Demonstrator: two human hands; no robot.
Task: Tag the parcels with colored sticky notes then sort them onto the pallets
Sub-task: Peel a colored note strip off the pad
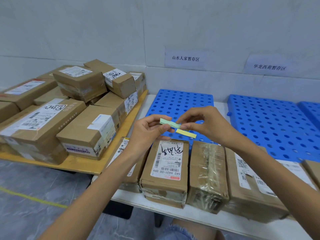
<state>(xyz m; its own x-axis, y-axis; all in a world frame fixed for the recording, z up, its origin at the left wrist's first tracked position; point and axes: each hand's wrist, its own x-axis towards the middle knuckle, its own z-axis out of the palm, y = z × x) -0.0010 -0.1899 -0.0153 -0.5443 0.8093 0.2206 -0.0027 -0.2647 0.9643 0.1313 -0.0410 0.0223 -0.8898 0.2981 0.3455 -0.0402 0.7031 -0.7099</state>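
Denim-clad knee [181,229] at bottom centre, both forearms reaching up from there over the white tabletop [173,210]. Left hand [149,129] at frame centre, thumb and fingers pinching the left end of a green sticky-note strip [168,122]. Right hand [204,123] pinches the strip's right end, fingers curled. A yellow strip [186,133] sits just below the right fingertips; can't tell if it is held or just stuck to the green one. Both strips run left-right across the frame, held in the air above the near edge of the blue pallet [180,101].

Key relation: the labelled parcel [166,170] lies directly below the hands in frame, flat on the tabletop, long axis running toward the camera, so crosswise to the strips. Its far end is just under the left hand, which looks the nearer of the two. Likely step: peeling one note off, then down onto that parcel.

More parcels lie beside it in a row. A second blue pallet [270,125] sits right of centre and the parcel pile [69,110] is at left. Both pallets look bare, sorting not yet begun.
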